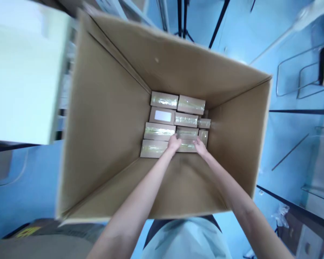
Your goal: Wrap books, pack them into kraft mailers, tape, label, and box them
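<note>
Both arms reach down into a large open cardboard carton (110, 108). Small taped cardboard boxes (164, 99) lie in rows on its bottom, and one of them carries a white label (162, 116). At the near row, my left hand (174, 142) grips the left end of a small cardboard box (187, 146). My right hand (200, 146) is closed on the right end of that same box. Another taped box (187, 133) lies just beyond it, and a narrow one (203, 136) sits by the carton's right wall. The fingertips are partly hidden between the boxes.
A pale, blurred flat surface (21, 79) stands left of the carton. Thin dark metal legs (182, 18) rise beyond the far wall. On the right are a metal-framed chair (299, 75) and a plastic bag (280, 215) on the blue floor (248, 28).
</note>
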The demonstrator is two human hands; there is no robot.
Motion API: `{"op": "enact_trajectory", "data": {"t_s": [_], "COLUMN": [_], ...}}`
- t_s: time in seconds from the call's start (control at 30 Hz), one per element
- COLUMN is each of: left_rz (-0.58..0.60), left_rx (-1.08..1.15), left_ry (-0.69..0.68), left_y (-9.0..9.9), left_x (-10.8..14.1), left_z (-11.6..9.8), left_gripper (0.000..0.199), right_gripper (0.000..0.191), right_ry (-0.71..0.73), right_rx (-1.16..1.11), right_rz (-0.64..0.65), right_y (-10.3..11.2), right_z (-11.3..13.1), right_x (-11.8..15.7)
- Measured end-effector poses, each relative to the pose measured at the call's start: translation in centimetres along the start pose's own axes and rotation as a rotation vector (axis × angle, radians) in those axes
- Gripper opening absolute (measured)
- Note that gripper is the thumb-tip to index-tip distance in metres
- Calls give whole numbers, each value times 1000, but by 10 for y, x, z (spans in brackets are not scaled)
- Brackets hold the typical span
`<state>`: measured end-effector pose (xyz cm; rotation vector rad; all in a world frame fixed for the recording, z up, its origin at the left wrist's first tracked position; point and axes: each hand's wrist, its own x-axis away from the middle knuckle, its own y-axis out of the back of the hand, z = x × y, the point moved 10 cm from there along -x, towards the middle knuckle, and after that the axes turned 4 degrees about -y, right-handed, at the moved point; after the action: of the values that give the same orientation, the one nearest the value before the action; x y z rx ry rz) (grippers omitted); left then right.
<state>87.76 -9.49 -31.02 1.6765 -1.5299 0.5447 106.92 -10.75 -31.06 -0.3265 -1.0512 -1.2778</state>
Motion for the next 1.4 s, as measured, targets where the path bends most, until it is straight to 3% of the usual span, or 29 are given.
{"op": "enact_trajectory", "data": {"t_s": [0.1, 0.2, 0.33, 0.47, 0.57, 0.63, 0.87, 0.97, 1.1, 1.23, 1.4], "left_rz": [15, 0, -66, -252, -384, -476, -762, -877, -1015, -1115, -1219], "left_rx": [114, 269, 418, 461, 524, 567, 643, 684, 763, 870, 913], "left_ry": [-71, -232, -416, -470, -471, -483, -609, -612, -557, -501, -487], "left_y": [15, 54, 143, 260, 346, 401, 587, 658, 727, 779, 867], "left_x": [85, 175, 282, 359, 403, 429, 521, 552, 574, 573, 561], "left_z": [-35, -64, -78, -62, -30, -5, 80, 118, 175, 226, 264], "left_gripper": [46, 42, 43, 43, 37, 32, 27, 26, 24, 25, 28], "right_gripper": [91, 97, 86, 70, 61, 59, 63, 59, 60, 65, 73], "right_ry": [30, 182, 346, 485, 576, 621, 698, 723, 703, 659, 622], "right_rx": [-77, -240, -307, -301, -282, -248, -109, -32, 56, 111, 116], "right_rz": [12, 43, 116, 208, 264, 302, 552, 678, 786, 884, 975], "right_y": [11, 18, 7, -39, -100, -152, -373, -456, -547, -636, -746], "right_z": [34, 82, 153, 222, 260, 279, 335, 356, 378, 400, 443], "right_x": [77, 155, 252, 345, 405, 437, 534, 578, 611, 616, 622]}}
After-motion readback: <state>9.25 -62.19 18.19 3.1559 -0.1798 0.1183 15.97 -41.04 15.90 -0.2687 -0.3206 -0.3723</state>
